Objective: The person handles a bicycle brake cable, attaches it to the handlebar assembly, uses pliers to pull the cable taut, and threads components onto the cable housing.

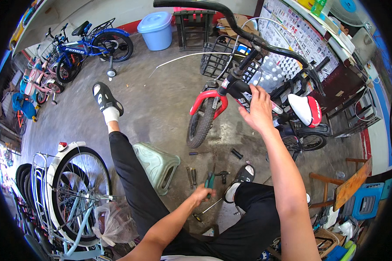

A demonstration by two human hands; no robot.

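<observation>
My left hand (201, 195) is closed round a pair of green-handled pliers (210, 180), low over the floor between my legs. Stretched forward, my right hand (259, 109) grips the frame (241, 92) of a small bicycle, fingers over the tube and thumb on the near side. This bicycle has a red fork (221, 96), a black handlebar (228, 14) and a white and red saddle (305, 110). From its front, a pale cable (183, 56) sticks out to the left with its end loose. The front wheel (201, 124) points toward me.
Screwdrivers (194, 176), a hammer (199, 217) and a black grip (237, 153) lie on the floor near a pale green stool (154, 163). A white-fendered bicycle wheel (80, 191) stands at left. Farther off are a blue bicycle (89, 50) and a lidded bucket (157, 32).
</observation>
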